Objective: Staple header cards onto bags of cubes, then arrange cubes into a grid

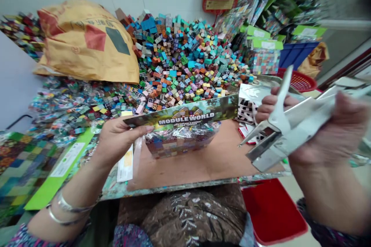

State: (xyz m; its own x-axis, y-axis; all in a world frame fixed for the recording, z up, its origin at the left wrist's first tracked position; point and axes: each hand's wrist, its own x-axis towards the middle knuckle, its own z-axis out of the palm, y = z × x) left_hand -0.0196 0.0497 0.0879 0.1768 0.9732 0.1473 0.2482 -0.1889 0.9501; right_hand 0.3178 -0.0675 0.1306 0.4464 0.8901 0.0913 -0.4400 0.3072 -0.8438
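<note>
My left hand (116, 139) pinches the left end of a printed header card (185, 115) that reads "MODULE WORLD". Below the card hangs a clear plastic bag of toy bricks (181, 142), over the brown board on the table. My right hand (327, 135) is wrapped around a silver metal plier stapler (281, 135), its jaws pointing left toward the card's right end but apart from it. Motion blurs part of this hand and the stapler.
Loose toy bricks (179, 58) pile up against the wall, beside a yellow sack (89, 46). Green-topped packed bags lie at left (60, 170) and stand at right (265, 54). Below the table edge sits a red bin (275, 212). A red basket (301, 81) is behind the stapler.
</note>
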